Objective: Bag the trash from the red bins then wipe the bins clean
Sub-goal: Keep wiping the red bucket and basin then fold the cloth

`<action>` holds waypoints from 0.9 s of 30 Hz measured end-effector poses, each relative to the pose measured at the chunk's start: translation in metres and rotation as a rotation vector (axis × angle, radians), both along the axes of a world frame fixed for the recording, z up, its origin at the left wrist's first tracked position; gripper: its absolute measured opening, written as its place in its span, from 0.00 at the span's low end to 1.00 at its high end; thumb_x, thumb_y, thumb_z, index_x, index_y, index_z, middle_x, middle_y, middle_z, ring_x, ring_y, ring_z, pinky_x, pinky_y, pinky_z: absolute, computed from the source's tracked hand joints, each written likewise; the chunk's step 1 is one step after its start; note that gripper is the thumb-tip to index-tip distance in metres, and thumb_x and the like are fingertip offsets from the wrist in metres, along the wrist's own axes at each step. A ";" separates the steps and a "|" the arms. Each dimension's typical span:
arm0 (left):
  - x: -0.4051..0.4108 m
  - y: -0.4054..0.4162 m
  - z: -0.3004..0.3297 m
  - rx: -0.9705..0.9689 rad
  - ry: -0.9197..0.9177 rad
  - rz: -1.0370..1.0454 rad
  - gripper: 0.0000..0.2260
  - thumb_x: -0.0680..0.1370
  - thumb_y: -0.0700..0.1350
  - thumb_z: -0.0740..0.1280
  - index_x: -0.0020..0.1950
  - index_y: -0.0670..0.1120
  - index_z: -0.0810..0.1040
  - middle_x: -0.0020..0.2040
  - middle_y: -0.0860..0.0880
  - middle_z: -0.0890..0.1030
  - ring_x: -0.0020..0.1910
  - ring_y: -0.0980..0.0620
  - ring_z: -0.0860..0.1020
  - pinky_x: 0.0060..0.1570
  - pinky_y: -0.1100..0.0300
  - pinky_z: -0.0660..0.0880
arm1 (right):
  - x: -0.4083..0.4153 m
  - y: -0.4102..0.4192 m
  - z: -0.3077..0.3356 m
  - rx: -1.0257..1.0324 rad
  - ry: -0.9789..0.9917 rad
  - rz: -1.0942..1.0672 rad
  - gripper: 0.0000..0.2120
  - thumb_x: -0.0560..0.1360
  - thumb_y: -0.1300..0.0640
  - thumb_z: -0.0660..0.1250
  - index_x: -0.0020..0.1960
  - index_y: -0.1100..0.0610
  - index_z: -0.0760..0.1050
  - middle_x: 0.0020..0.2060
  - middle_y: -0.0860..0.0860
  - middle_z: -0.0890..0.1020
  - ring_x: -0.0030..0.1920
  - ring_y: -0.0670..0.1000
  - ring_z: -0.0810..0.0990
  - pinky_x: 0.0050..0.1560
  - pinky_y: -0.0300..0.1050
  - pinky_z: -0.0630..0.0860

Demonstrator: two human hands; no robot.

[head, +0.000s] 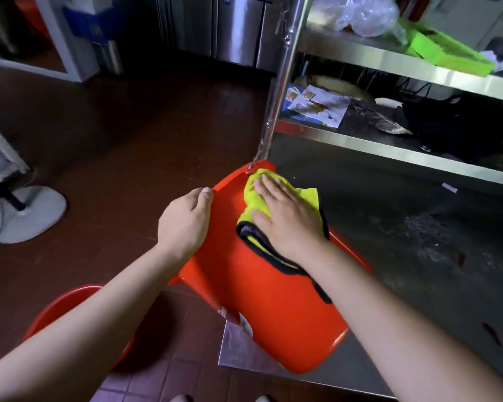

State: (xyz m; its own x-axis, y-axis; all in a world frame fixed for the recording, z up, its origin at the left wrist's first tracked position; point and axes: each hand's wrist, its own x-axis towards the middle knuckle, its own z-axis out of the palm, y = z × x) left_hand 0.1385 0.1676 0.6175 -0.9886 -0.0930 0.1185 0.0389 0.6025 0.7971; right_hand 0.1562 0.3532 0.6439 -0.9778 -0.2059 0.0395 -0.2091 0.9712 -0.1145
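Your right hand (285,219) presses flat on yellow cloth (254,198), left hand (185,221) grips red bin (273,300): wiping underway; second bin (67,309) probably awaits.

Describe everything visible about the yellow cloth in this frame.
The yellow cloth looks like soft microfibre with a dark trimmed edge. It lies bunched and folded on the outside of the tipped red bin, near its far end. The right hand presses flat on it, fingers spread; part trails under the wrist.
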 end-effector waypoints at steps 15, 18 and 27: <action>-0.001 -0.001 0.001 -0.062 -0.010 -0.059 0.18 0.81 0.55 0.51 0.41 0.47 0.71 0.36 0.50 0.76 0.41 0.45 0.74 0.38 0.54 0.65 | 0.052 -0.064 -0.021 0.219 0.177 0.113 0.31 0.70 0.49 0.65 0.71 0.57 0.67 0.73 0.55 0.65 0.74 0.59 0.59 0.73 0.56 0.58; 0.001 -0.001 0.001 -0.024 0.000 -0.057 0.18 0.81 0.55 0.51 0.42 0.47 0.73 0.37 0.50 0.77 0.40 0.46 0.75 0.38 0.54 0.68 | 0.056 -0.062 -0.023 0.258 0.194 0.117 0.30 0.71 0.47 0.64 0.71 0.56 0.67 0.72 0.53 0.66 0.74 0.57 0.61 0.72 0.55 0.61; 0.007 -0.008 -0.010 -0.058 0.070 0.054 0.20 0.80 0.57 0.52 0.37 0.44 0.69 0.29 0.49 0.73 0.32 0.48 0.73 0.30 0.55 0.64 | 0.005 -0.049 -0.005 0.141 0.077 -0.135 0.34 0.79 0.41 0.50 0.77 0.59 0.48 0.77 0.55 0.53 0.77 0.55 0.50 0.75 0.50 0.47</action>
State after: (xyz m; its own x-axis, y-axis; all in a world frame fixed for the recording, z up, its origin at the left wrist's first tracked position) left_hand 0.1459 0.1599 0.6074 -0.9715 -0.1365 0.1939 0.0597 0.6505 0.7571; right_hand 0.1608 0.3043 0.6392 -0.9921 -0.0819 0.0949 -0.0788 0.9963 0.0357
